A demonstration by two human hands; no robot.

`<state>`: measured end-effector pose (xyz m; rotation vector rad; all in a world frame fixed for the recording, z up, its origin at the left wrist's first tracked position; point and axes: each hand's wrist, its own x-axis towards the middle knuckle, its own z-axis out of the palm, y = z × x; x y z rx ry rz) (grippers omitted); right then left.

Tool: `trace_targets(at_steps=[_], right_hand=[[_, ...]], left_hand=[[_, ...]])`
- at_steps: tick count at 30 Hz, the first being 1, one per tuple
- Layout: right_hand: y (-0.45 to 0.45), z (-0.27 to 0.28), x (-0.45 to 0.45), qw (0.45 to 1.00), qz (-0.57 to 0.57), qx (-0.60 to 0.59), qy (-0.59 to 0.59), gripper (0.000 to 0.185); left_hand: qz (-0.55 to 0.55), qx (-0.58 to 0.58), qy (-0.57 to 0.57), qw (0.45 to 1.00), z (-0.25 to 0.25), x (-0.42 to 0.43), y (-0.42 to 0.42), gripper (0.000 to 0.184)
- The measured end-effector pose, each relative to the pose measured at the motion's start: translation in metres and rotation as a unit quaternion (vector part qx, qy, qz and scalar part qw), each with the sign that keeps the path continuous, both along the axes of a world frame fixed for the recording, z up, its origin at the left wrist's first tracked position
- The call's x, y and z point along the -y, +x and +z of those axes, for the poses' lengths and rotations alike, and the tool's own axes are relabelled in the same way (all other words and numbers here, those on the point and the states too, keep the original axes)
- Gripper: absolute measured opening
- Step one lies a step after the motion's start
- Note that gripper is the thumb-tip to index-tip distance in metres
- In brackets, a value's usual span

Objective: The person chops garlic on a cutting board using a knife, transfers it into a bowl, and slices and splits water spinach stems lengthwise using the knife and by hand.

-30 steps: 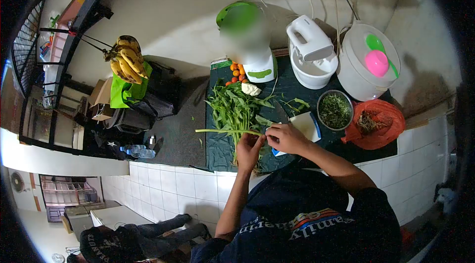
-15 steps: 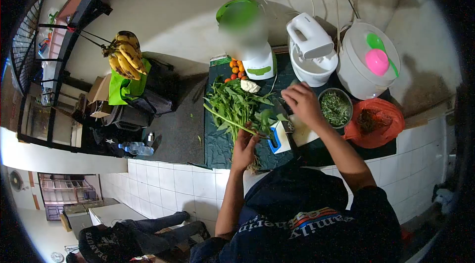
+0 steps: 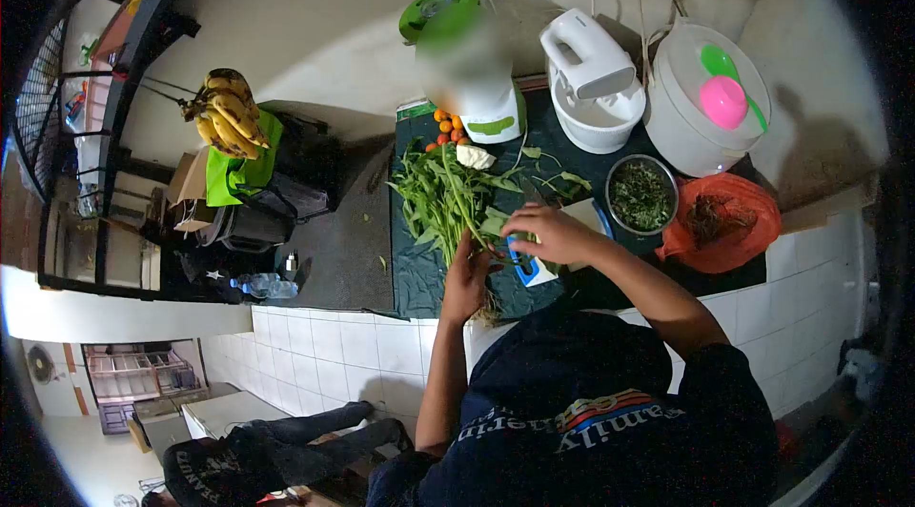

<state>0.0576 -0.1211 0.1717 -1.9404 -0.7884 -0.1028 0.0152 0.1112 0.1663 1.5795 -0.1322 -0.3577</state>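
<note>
My left hand point(image 3: 465, 286) is closed around a long green vegetable stem point(image 3: 459, 191), which points up and away over a pile of leafy greens point(image 3: 424, 197). My right hand point(image 3: 545, 234) is beside it, above a white cutting board with a blue edge point(image 3: 593, 217). Its fingers are curled near the lower end of the stem; what they pinch is hidden. Behind the board lies a small leafy sprig point(image 3: 569, 181). To the right, a metal bowl point(image 3: 642, 194) holds plucked leaves.
An orange-red plastic bag point(image 3: 758, 226) with plant scraps is at the right. Along the wall stand a green-and-white blender point(image 3: 494, 116), a white stand mixer point(image 3: 596, 59) and a large white container point(image 3: 701, 135). Bananas point(image 3: 233, 116) hang at left. Another person point(image 3: 233, 459) is at lower left.
My right hand has come back left and nearer my body, close to my left hand. A leafy sprig now shows behind the board. The held stem has turned more upright.
</note>
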Motion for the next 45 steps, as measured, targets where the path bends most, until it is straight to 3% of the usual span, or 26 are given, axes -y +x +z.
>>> trace_targets(at_steps=[3, 5, 9, 12, 16, 24, 29, 35, 37, 41, 45], right_hand=[[-0.01, -0.022, -0.004, 0.998, 0.02, -0.002, -0.065, 0.023], [-0.017, -0.022, -0.004, 0.982, 0.063, -0.158, -0.082, 0.023], [-0.027, -0.015, -0.002, 0.972, 0.067, -0.218, -0.052, 0.024], [-0.03, -0.032, -0.004, 0.98, 0.048, -0.19, -0.026, 0.025], [-0.036, -0.038, -0.008, 0.983, 0.015, -0.174, -0.046, 0.022], [-0.045, -0.033, -0.015, 0.987, -0.031, -0.151, -0.038, 0.016], [-0.048, -0.042, -0.02, 0.987, -0.064, -0.144, -0.006, 0.016], [-0.041, -0.038, -0.006, 0.986, -0.108, -0.087, -0.092, 0.016], [-0.029, -0.034, 0.004, 0.97, -0.231, -0.053, -0.055, 0.013], [0.001, 0.013, 0.022, 0.929, -0.364, 0.003, 0.062, 0.011], [0.028, 0.022, 0.036, 0.932, -0.355, -0.036, 0.066, 0.012]], left_hand=[[-0.025, 0.044, 0.035, 0.998, 0.001, 0.006, 0.004, 0.059], [-0.022, 0.057, 0.074, 0.995, 0.0, 0.009, 0.004, 0.059], [-0.018, 0.03, 0.05, 0.998, 0.008, 0.013, 0.0, 0.059], [-0.007, -0.006, -0.014, 1.0, 0.004, 0.013, -0.001, 0.058], [0.016, 0.01, -0.003, 1.0, -0.003, 0.018, -0.003, 0.062], [0.037, 0.072, 0.186, 0.979, 0.006, 0.023, -0.007, 0.065], [0.04, 0.068, 0.178, 0.981, -0.004, 0.022, -0.007, 0.063], [0.049, 0.073, 0.165, 0.982, -0.007, 0.014, -0.006, 0.058], [0.062, 0.063, 0.158, 0.984, -0.006, 0.009, -0.002, 0.056], [0.08, 0.078, 0.147, 0.983, -0.012, -0.005, -0.004, 0.049], [0.067, 0.034, 0.11, 0.991, -0.005, -0.011, -0.002, 0.044]])
